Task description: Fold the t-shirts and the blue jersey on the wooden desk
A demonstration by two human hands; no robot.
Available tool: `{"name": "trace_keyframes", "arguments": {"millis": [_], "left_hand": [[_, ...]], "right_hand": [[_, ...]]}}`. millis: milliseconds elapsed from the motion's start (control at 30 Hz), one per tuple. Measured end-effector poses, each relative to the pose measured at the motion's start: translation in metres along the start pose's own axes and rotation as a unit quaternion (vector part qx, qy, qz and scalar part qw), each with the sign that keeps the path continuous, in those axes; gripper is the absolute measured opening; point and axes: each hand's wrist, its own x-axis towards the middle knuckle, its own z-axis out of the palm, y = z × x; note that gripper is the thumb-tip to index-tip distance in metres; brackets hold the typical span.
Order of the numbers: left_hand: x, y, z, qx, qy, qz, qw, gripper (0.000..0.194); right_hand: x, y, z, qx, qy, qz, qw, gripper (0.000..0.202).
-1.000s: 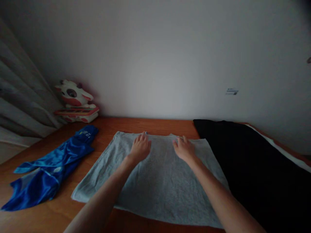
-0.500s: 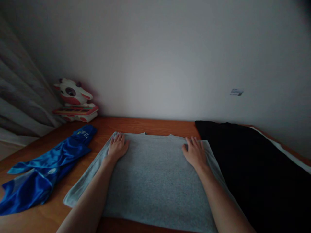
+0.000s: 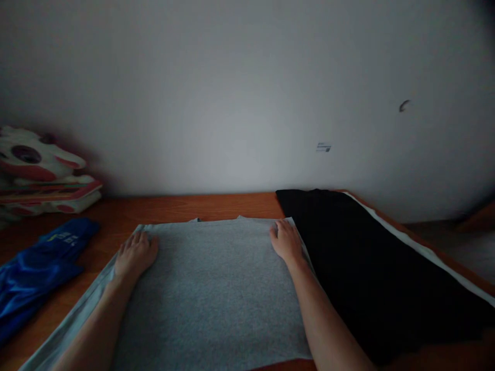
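Observation:
A grey T-shirt (image 3: 216, 288) lies spread on the wooden table, its far edge towards the wall. Small peaks along that edge look like the neckline. Near the far left corner, my left hand (image 3: 136, 253) rests palm down on the fabric with its fingers stretched out. My right hand (image 3: 286, 241) lies flat at the far right corner, fingertips by the edge. Neither palm shows, and no cloth is visibly gripped.
To the right is a large black cloth (image 3: 371, 268) with a white strip (image 3: 413, 245) along its far side. A shiny blue garment (image 3: 46, 263) lies at left, below a cow-shaped toy keyboard (image 3: 50, 190). Behind the wooden table (image 3: 185, 207) stands a wall with a small label (image 3: 324, 147).
The view has turned to the right, so everything sits further left. On the T-shirt, my right hand has shifted outward to the far corner, its fingers now closer together. My left hand stays flat.

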Motion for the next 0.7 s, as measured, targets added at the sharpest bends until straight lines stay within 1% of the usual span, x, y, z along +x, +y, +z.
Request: {"name": "trace_keyframes", "arguments": {"millis": [67,133,200,333,433,567,700], "left_hand": [[-0.002,0.0,-0.004,-0.005,0.018,-0.015,1.0,0.053],[-0.005,0.002,-0.01,-0.01,0.038,-0.043,0.998,0.048],[-0.011,0.005,-0.016,-0.008,0.037,-0.062,0.997,0.05],[-0.022,0.006,-0.023,-0.014,0.006,-0.045,0.999,0.059],[-0.031,0.0,-0.024,-0.023,0.013,-0.036,0.999,0.059],[-0.041,-0.011,-0.025,-0.038,0.029,-0.005,0.999,0.062],[-0.042,-0.022,-0.025,-0.053,0.027,0.01,0.998,0.062]], "right_hand": [[-0.004,-0.002,-0.005,0.0,0.014,0.009,1.0,0.041],[-0.007,-0.005,-0.01,0.0,0.028,0.029,0.999,0.038],[-0.011,-0.007,-0.015,-0.004,0.034,0.048,0.998,0.038],[-0.019,-0.01,-0.023,-0.009,0.024,0.051,0.998,0.037],[-0.025,-0.012,-0.026,-0.011,0.015,0.047,0.999,0.036],[-0.037,-0.016,-0.028,-0.02,0.016,0.039,0.999,0.037],[-0.049,-0.015,-0.03,-0.015,0.012,0.036,0.999,0.037]]}}
